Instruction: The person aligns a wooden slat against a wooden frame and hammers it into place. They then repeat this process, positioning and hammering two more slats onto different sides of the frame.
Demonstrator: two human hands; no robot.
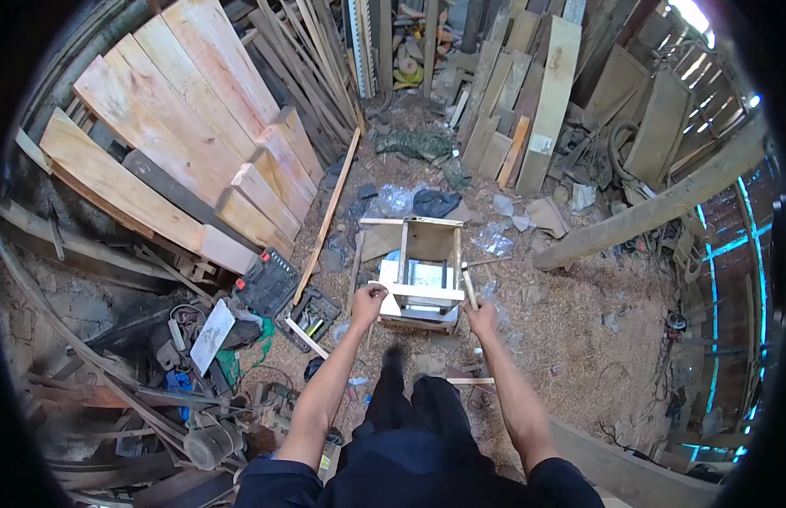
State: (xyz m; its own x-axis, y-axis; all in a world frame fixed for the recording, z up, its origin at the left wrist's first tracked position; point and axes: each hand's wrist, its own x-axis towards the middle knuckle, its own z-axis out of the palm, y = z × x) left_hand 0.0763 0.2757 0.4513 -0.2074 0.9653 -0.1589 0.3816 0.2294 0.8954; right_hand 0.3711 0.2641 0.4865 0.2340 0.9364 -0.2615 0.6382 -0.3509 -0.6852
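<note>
A small wooden frame [432, 240], like a stool or little cabinet, stands on the floor before my legs. Across its near side runs a pale wooden strip [427, 293]. My left hand [369, 302] is at the strip's left end, fingers pinched together; what they pinch is too small to make out. Just right of those fingers, a pale pointed piece [393, 300] slants down. My right hand [480, 317] is closed around a slim, pale, stick-like tool [468, 284], which points up and away beside the frame's right side.
An open tool case [270, 284] lies on the left, near a long thin batten [327, 216]. Wide planks [190, 102] lean at the back left, more boards [552, 93] at the back right. A log post [655, 203] slants in from the right. Shavings [579, 339] cover the floor.
</note>
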